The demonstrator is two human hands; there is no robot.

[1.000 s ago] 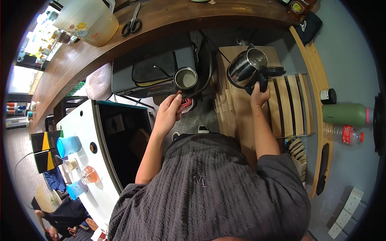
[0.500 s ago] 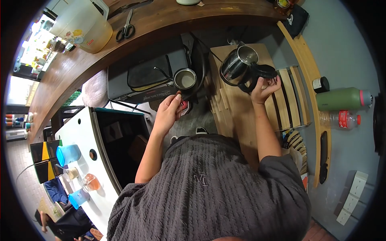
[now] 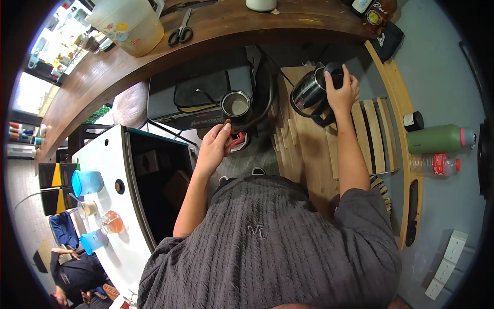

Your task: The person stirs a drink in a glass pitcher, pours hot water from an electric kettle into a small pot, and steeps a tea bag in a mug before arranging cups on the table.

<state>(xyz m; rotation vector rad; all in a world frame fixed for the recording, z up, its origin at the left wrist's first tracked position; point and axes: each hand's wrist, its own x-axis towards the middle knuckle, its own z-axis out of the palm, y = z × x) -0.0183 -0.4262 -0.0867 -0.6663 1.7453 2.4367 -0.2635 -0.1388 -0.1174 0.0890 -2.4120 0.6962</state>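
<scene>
Your left hand [image 3: 216, 147] holds the pot [image 3: 236, 105], and your right hand [image 3: 343, 94] pinches the lid [image 3: 337, 73] of the kettle [image 3: 306, 96], which sits between your hands, nearer the right.

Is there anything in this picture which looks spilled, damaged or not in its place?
Nothing clearly stands out: no spill shows around the kettle or the open metal pot. The counter looks curved, probably from the wide lens.
</scene>
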